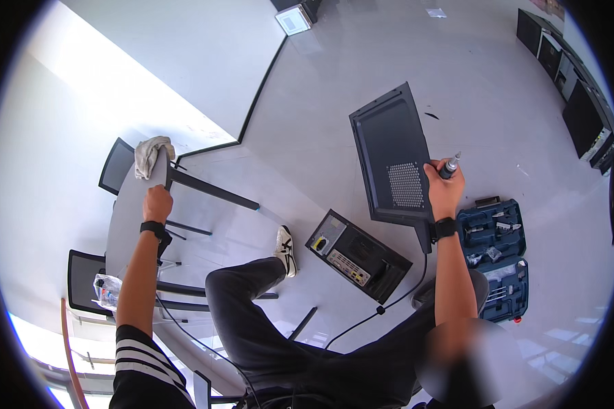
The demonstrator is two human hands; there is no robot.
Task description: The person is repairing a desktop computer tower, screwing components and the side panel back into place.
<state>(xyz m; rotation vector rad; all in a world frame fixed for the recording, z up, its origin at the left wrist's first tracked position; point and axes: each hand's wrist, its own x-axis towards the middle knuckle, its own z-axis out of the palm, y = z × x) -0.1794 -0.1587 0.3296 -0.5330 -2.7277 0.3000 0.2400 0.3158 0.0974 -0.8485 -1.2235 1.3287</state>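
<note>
My right hand [447, 192] is closed around a screwdriver [450, 165] with a dark grip and a silver tip pointing up. Its thumb also presses on the edge of a black computer case side panel [391, 140], which has a perforated vent and is held raised and tilted. Below the panel, the computer case [359, 255] rests on the floor, its rear ports showing. My left hand [157, 204] is a closed fist at the rim of the round table [131, 208]; whatever is in it is hidden. A crumpled pale cloth [153, 156] lies on the table just beyond that fist.
An open blue toolbox [492, 261] with tools lies right of my legs. A dark cable [381, 310] runs across the floor. Two chairs [80, 279] and a clear plastic bag [107, 292] are by the table. Several computer cases [582, 121] line the far right wall.
</note>
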